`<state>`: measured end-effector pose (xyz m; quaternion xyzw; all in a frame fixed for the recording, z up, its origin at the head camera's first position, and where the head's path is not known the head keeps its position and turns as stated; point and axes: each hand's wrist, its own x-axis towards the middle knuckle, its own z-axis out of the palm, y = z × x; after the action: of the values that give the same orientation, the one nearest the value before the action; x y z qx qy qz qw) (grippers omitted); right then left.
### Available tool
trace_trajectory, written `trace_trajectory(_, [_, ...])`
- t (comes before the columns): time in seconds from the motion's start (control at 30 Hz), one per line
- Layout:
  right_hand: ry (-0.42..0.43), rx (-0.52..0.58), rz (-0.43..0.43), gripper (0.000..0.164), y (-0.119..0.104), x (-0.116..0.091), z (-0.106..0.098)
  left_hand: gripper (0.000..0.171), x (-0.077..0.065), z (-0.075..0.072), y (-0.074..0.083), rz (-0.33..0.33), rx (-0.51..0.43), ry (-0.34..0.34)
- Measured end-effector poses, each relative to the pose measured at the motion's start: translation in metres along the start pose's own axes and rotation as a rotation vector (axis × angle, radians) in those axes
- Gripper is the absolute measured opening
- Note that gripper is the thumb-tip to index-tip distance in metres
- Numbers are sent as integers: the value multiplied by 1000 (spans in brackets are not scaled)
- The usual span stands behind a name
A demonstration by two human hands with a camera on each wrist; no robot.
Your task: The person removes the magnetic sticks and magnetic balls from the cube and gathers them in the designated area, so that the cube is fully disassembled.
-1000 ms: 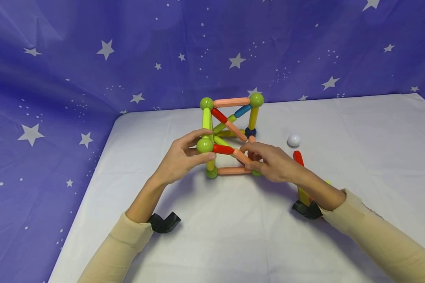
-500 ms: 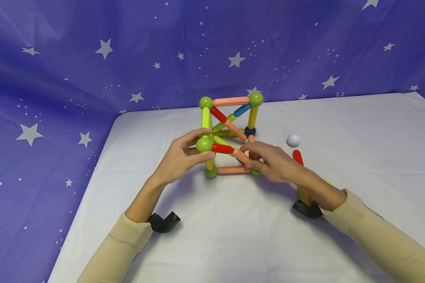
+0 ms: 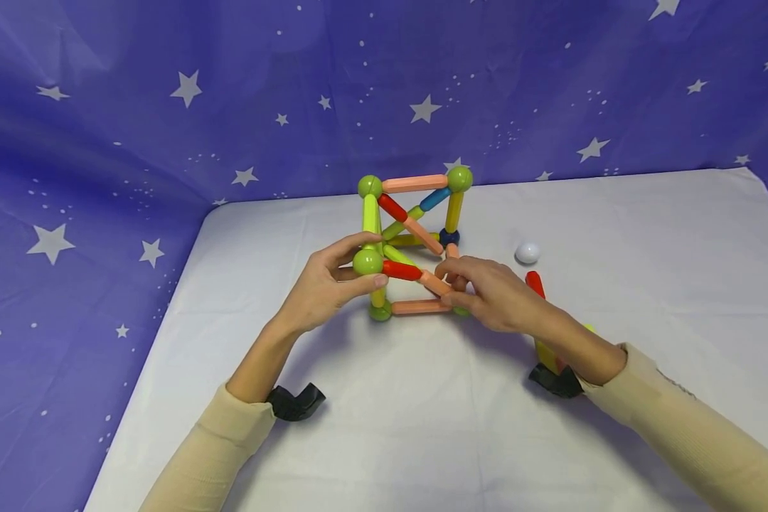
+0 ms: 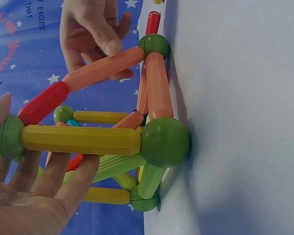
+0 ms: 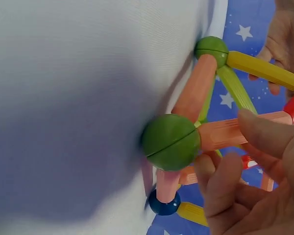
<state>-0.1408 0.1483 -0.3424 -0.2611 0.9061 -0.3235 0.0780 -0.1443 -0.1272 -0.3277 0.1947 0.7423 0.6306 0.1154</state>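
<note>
A box-like frame of magnetic building rods and balls stands on the white cloth. My left hand (image 3: 320, 288) grips the green ball (image 3: 368, 262) at its upper front left corner, thumb in front and fingers behind. From that ball a red rod (image 3: 402, 270) slants down into a salmon rod (image 3: 434, 284). My right hand (image 3: 496, 295) pinches this salmon rod between thumb and fingers. The rod's lower end meets the lower front right green ball (image 5: 170, 142), which the right fingers partly hide in the head view. A yellow rod (image 4: 83, 139) stands below the left hand.
A white ball (image 3: 528, 252) lies right of the frame. A loose red rod (image 3: 535, 283) and a yellow rod (image 3: 546, 355) lie partly under the right forearm. Behind hangs a blue star-patterned cloth (image 3: 333, 64). A dark blue ball (image 3: 449, 237) sits at the frame's rear base.
</note>
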Motion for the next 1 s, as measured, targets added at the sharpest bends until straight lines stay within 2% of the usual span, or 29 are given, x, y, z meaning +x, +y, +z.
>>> trace_trajectory(0.13, [-8,-24,71,26,-1,1,0,53,-1,-1,1,-4,9,4])
trace_trajectory(0.23, [5,-24,93,24,-1,1,2,53,-1,-1,2,-6,11,4])
trace_trajectory(0.67, [17,-29,19,20,-3,0,-3,54,-3,-2,1,0,19,8])
trace_trajectory(0.83, [11,21,84,17,-2,0,-4,54,-2,-2,1,6,29,3])
trace_trajectory(1.0, [45,30,131,17,-1,-3,-4,53,-1,-2,0,-1,32,9])
